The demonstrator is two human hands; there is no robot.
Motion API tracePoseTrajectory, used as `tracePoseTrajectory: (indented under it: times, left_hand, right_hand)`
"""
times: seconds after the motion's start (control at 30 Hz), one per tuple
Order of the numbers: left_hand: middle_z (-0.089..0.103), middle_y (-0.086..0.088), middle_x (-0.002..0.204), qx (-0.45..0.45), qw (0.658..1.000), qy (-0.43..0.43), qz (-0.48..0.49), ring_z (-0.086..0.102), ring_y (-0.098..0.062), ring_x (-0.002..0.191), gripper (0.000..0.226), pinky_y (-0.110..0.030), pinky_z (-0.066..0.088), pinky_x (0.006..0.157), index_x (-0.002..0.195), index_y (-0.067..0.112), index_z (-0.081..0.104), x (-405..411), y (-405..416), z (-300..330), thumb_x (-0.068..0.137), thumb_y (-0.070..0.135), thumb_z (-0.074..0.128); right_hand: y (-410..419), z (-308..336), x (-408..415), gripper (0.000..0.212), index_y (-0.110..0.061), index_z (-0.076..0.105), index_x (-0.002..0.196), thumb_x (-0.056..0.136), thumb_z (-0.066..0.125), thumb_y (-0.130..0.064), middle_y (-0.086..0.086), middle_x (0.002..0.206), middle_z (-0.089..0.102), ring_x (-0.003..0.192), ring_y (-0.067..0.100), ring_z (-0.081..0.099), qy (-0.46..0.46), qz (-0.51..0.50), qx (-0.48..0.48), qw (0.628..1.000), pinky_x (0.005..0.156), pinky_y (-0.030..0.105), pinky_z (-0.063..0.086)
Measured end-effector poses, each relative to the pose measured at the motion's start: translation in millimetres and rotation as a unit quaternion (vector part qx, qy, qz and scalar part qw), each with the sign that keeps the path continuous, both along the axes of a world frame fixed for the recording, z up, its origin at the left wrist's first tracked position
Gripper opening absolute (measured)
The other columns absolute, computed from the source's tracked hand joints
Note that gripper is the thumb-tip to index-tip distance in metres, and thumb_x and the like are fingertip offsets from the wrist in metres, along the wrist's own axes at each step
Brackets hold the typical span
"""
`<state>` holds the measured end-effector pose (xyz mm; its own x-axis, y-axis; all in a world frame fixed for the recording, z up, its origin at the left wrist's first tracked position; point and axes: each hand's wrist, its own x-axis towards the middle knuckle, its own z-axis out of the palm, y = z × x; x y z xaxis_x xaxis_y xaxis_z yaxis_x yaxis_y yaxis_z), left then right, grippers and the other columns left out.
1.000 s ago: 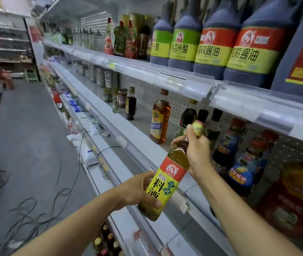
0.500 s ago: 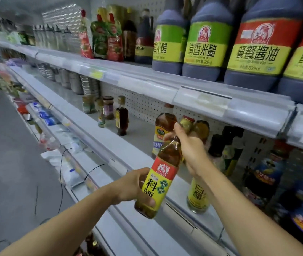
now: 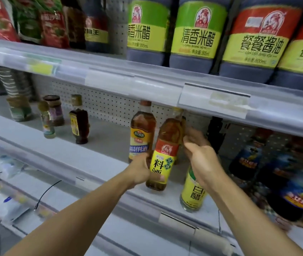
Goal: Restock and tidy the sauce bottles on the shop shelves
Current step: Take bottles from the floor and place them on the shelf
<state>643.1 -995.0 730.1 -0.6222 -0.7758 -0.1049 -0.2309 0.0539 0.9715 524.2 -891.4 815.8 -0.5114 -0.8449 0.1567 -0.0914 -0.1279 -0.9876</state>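
Note:
An amber cooking wine bottle (image 3: 165, 145) with a red and yellow label stands nearly upright at the front of the middle shelf (image 3: 100, 141), its neck under the upper shelf's rail. My left hand (image 3: 139, 170) grips its lower part. My right hand (image 3: 200, 157) is beside its right shoulder with loosely curled, blurred fingers, not wrapped round it. Just left and behind stands another amber bottle (image 3: 141, 137) with a yellow and blue label. A clear bottle with a yellow label (image 3: 193, 191) stands below my right wrist.
Dark bottles with blue labels (image 3: 294, 196) crowd the middle shelf at the right. Small jars and a dark bottle (image 3: 79, 122) stand at the left. Large dark bottles (image 3: 197, 34) fill the upper shelf, whose rail (image 3: 147, 84) overhangs. Packets and a black cable (image 3: 47, 191) lie on the lower shelf.
The bottle has gone from tilted in front of the shelf to nearly upright on it. My right hand has slid off its neck to its shoulder. The view has closed in on the shelf.

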Motion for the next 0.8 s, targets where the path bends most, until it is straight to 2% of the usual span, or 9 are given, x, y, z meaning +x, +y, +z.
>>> tracePoseTrajectory:
  times: [0.07,0.13,0.2,0.27,0.33,0.47,0.57,0.7,0.8]
  left_hand:
    - [0.071,-0.009,0.101,-0.01,1.0,0.001,-0.009,0.069,-0.021,0.093,0.067,-0.044,0.054,0.09,0.119,0.007,0.054,-11.5,-7.5,-5.7,0.06,-0.001,0.084]
    - [0.071,-0.008,0.101,-0.018,1.0,0.006,-0.005,0.069,-0.022,0.092,0.068,-0.043,0.055,0.087,0.119,0.008,0.053,-21.1,-13.9,-11.1,0.06,-0.002,0.085]
    - [0.07,-0.008,0.103,-0.025,1.0,0.011,0.005,0.068,-0.022,0.093,0.072,-0.042,0.055,0.086,0.121,0.01,0.05,-28.3,-18.8,-15.7,0.059,-0.002,0.085]
    - [0.07,-0.007,0.104,-0.033,0.999,0.011,0.009,0.068,-0.023,0.093,0.074,-0.044,0.055,0.086,0.12,0.012,0.05,-34.3,-23.5,-21.1,0.057,0.0,0.087]
    - [0.069,-0.007,0.105,-0.03,0.999,0.011,0.012,0.068,-0.023,0.094,0.075,-0.044,0.055,0.086,0.12,0.013,0.049,-39.2,-27.9,-26.1,0.057,0.001,0.087]
    - [0.067,-0.009,0.107,-0.012,1.0,0.015,0.02,0.066,-0.026,0.097,0.073,-0.044,0.054,0.088,0.118,0.014,0.047,-44.9,-34.0,-35.0,0.058,-0.004,0.085]
    - [0.065,-0.008,0.106,-0.001,1.0,0.023,0.022,0.063,-0.026,0.099,0.069,-0.038,0.052,0.085,0.115,0.015,0.046,-47.6,-34.6,-38.2,0.06,-0.007,0.082]
    - [0.064,-0.005,0.103,0.011,0.999,0.042,0.009,0.062,-0.023,0.097,0.068,-0.025,0.053,0.067,0.115,0.015,0.046,-51.8,-35.8,-39.0,0.061,-0.011,0.079]
    - [0.063,-0.004,0.105,0.002,0.999,0.038,0.013,0.061,-0.023,0.1,0.068,-0.033,0.051,0.081,0.113,0.018,0.045,-56.4,-40.5,-42.0,0.062,-0.011,0.079]
  right_hand:
    - [9.3,3.1,-0.3,0.032,-0.016,0.046,0.126,0.096,0.046,-0.003,-0.008,0.111,0.056,0.096,-0.002,0.054,0.038,0.01,0.012,0.999,0.073,0.007,0.044]
    - [18.5,6.6,-0.1,0.038,-0.013,0.04,0.134,0.097,0.045,-0.005,-0.001,0.127,0.053,0.114,0.008,0.052,0.069,0.013,0.032,0.997,0.081,0.009,0.042]
    - [26.2,8.8,0.2,0.039,-0.013,0.039,0.136,0.097,0.045,-0.006,0.002,0.133,0.052,0.12,0.011,0.049,0.089,0.017,0.046,0.995,0.087,0.012,0.042]
    - [32.6,9.0,-0.9,0.033,-0.018,0.044,0.129,0.097,0.045,-0.007,0.0,0.129,0.056,0.116,0.009,0.052,0.102,0.006,0.052,0.993,0.09,0.015,0.043]
    - [37.9,8.0,-3.1,0.027,-0.025,0.046,0.119,0.097,0.046,-0.009,-0.003,0.12,0.061,0.112,0.008,0.056,0.118,-0.022,0.052,0.991,0.095,0.026,0.046]
    - [44.9,5.5,-7.9,0.021,-0.025,0.054,0.106,0.094,0.051,-0.008,-0.002,0.1,0.068,0.1,0.013,0.063,0.129,-0.096,0.036,0.986,0.093,0.041,0.05]
    - [46.9,4.7,-8.2,0.021,-0.024,0.055,0.101,0.093,0.051,-0.005,0.002,0.096,0.069,0.096,0.014,0.064,0.118,-0.107,0.029,0.987,0.092,0.043,0.051]
    - [45.0,2.6,-8.0,0.02,-0.018,0.055,0.105,0.092,0.052,-0.003,0.005,0.096,0.069,0.095,0.015,0.064,0.114,-0.11,0.023,0.987,0.091,0.042,0.052]
    - [45.2,1.0,-8.6,0.02,-0.017,0.055,0.106,0.092,0.051,-0.002,0.004,0.096,0.069,0.096,0.016,0.064,0.105,-0.111,0.02,0.988,0.092,0.042,0.051]
